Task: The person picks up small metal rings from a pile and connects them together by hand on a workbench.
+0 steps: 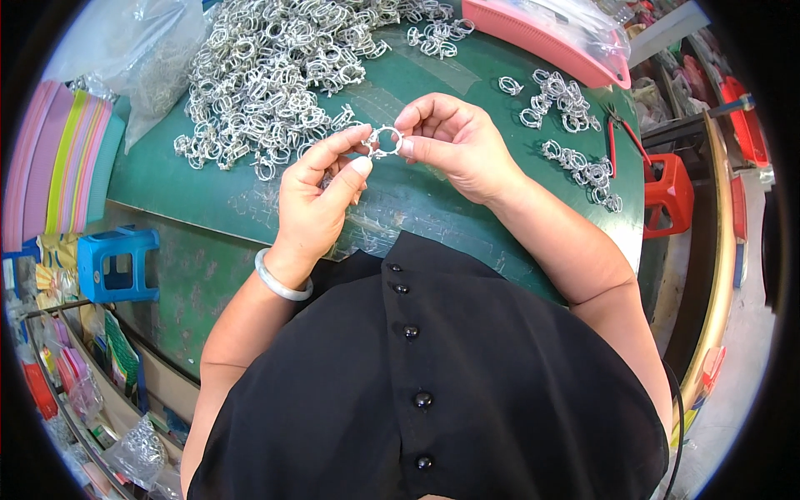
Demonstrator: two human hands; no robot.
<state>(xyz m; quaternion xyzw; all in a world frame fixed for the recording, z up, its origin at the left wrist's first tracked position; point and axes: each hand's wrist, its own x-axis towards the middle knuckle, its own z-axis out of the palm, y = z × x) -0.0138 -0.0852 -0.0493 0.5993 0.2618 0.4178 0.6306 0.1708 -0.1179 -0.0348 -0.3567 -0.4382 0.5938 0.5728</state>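
Between my two hands, just above the near part of the green table (475, 225), is a small silver-grey metal ring (387, 142) with bumps along its rim. My left hand (321, 187) pinches its left side between thumb and fingers. On its right side, my right hand (454, 146) grips it with thumb and forefinger. A large heap of similar grey rings (275, 67) lies beyond my left hand. To the right of my right hand lie two smaller clusters of rings, one farther off (567, 100) and one nearer (583, 171).
Red-handled pliers (617, 137) lie at the table's right edge, near a red stool (669, 196). A pink basket (542, 42) with clear plastic stands at the back right. At left are a plastic bag (158, 67), stacked coloured baskets (58, 167) and a blue stool (118, 262).
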